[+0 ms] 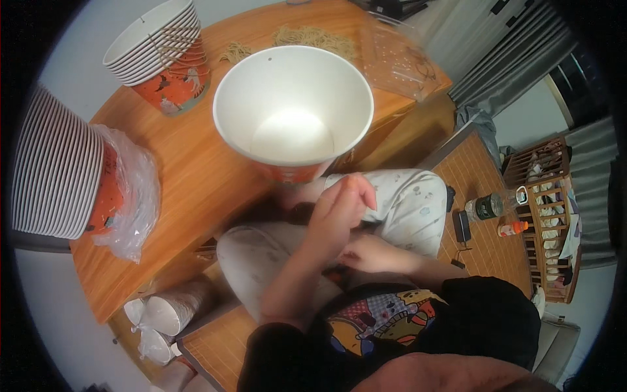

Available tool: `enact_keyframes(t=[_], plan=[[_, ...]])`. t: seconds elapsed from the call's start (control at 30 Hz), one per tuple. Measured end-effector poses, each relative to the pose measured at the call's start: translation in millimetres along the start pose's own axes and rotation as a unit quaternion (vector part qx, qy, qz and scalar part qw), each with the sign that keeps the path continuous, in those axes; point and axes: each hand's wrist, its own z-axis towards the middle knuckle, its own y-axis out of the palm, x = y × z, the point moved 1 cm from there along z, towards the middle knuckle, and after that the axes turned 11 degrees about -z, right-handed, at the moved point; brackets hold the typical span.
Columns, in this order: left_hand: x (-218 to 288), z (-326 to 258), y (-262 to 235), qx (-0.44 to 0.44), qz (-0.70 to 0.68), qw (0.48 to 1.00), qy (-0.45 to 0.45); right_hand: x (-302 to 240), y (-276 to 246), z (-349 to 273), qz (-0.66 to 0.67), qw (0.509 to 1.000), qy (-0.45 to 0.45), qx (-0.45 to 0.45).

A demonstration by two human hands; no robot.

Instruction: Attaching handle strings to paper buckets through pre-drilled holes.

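A large paper bucket (294,98), white inside and orange outside, stands upright near the table's edge in front of me. A small hole shows below its far rim. My left hand (346,202) is just below and to the right of the bucket, apart from it, above my lap. Its fingers are curled closed, and whatever they may hold is hidden. Lower down, my right hand (366,253) lies close to my left wrist over my lap. Its fingers are mostly hidden behind the left forearm.
On the wooden table (176,176) are nested buckets with cord handles (163,65), a taller bucket stack (59,170) in clear plastic, tan cords (313,40) and a clear plastic bag (398,59). More wrapped buckets (166,313) lie lower left. Bottles (490,206) stand right, near a wooden crib (552,222).
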Motion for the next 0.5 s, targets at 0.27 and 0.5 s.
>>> enact_keyframes(t=[0.27,0.5], plan=[[2,-2,4,-0.041,0.055,0.998,0.007,42,51,12,0.025,0.999,-0.043,0.000],[5,-6,3,-0.039,0.205,0.976,0.059,-7,-81,8,0.092,0.939,0.051,0.326]])
